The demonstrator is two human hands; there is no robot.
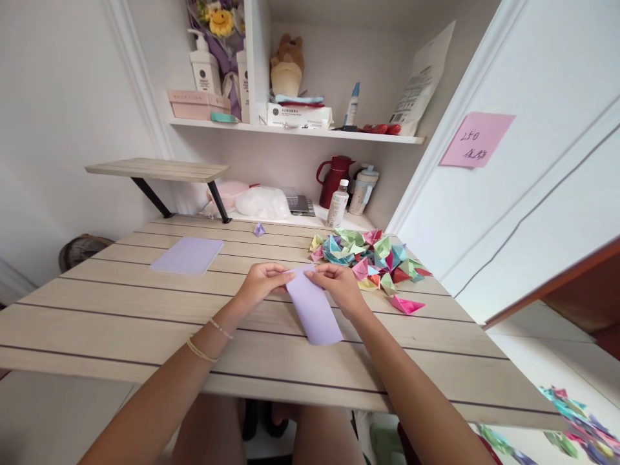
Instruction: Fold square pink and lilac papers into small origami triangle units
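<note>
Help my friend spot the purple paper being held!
Start at the slatted wooden table. Around its middle, the left hand and right hand pinch one end of a narrow purple paper. Unlike the wider purple stack lying to its left, this one is held.

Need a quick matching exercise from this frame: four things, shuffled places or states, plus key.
Things:
1. Red jug
2. Narrow purple paper
3. Pink note
4. Purple paper stack

Places or states:
A. Stuck to the white panel on the right
B. Lying flat on the left part of the table
C. Standing behind the white-capped bottle
D. Pinched at its far end by the left hand and right hand

Pairs: 1-C, 2-D, 3-A, 4-B
</note>
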